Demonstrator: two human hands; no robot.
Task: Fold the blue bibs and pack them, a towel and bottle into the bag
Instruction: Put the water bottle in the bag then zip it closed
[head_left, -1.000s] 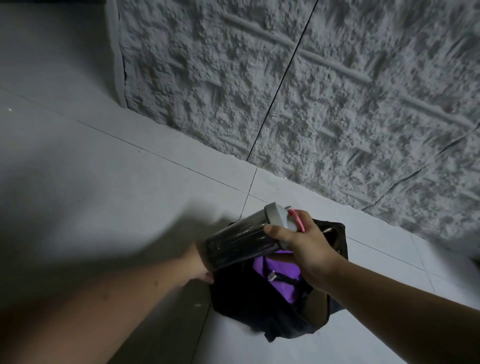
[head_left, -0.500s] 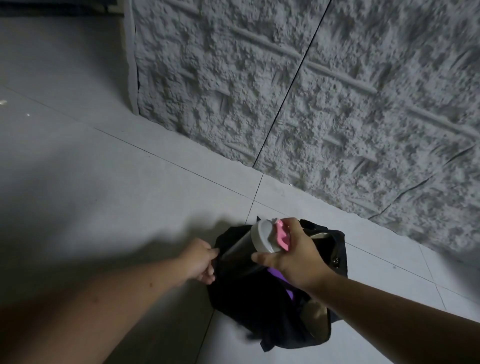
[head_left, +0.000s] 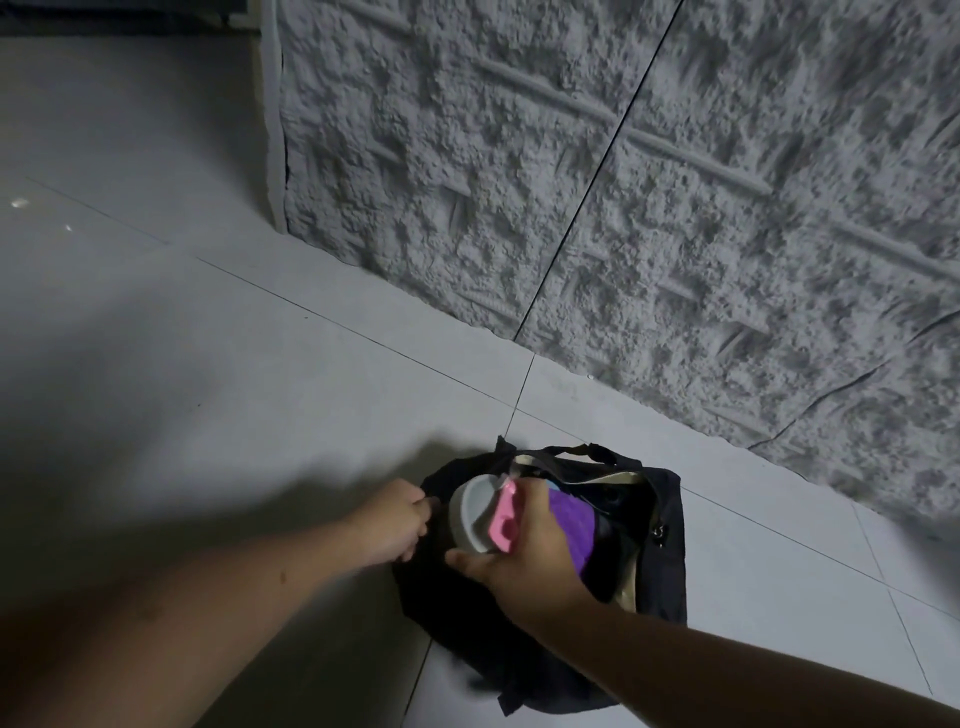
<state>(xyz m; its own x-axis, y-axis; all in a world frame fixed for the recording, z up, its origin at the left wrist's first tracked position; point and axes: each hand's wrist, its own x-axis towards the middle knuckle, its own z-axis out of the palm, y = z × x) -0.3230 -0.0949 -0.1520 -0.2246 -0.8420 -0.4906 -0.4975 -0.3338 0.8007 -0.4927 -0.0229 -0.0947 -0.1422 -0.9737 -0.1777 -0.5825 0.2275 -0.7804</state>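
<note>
A black bag (head_left: 667, 561) lies open on the tiled floor near the wall. Standing upright in its left side is the bottle (head_left: 475, 512), of which only the grey lid and pink flip tab show. My right hand (head_left: 524, 558) grips the bottle's top, thumb in front and fingers behind. My left hand (head_left: 397, 522) pinches the bag's left rim and holds it open. A purple cloth (head_left: 574, 527) lies inside the bag to the right of the bottle. A sliver of blue fabric (head_left: 555, 487) peeks out above it. The bibs are otherwise hidden.
A rough grey textured wall (head_left: 623, 197) rises just behind the bag. Pale floor tiles (head_left: 260, 364) spread to the left and front. The bag's strap (head_left: 576, 451) arches over its far rim.
My right hand has swung the bottle from lying tilted above the bag to upright and lowered it in, so its dark body is now hidden. The left hand stays at the rim.
</note>
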